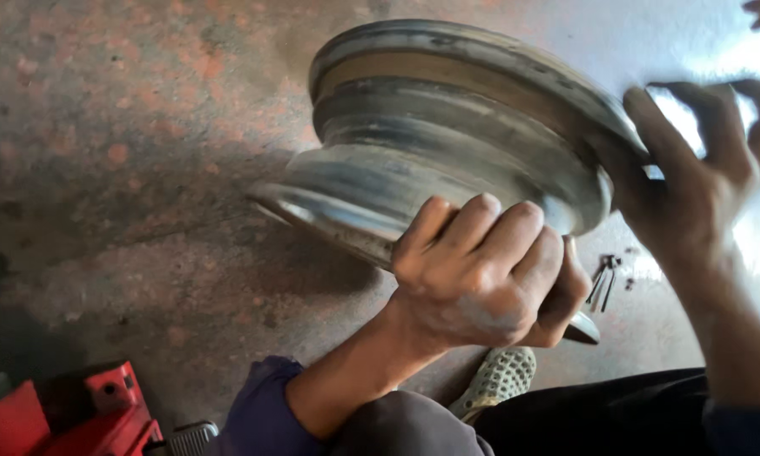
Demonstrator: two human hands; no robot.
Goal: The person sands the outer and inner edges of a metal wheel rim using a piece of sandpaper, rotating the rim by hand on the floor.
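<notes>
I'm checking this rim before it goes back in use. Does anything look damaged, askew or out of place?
The metal wheel rim is held tilted off the floor by the left hand and right hand. Its surface looks worn and streaked; no clear dent shows. Small loose metal pieces lie scattered on the floor beside it.

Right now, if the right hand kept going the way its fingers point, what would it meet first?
The right hand already touches the upper flange of the metal wheel rim, fingers pointing up and left. Going on, it would likely press into that flange straight away; motion blur leaves depth uncertain.
</notes>
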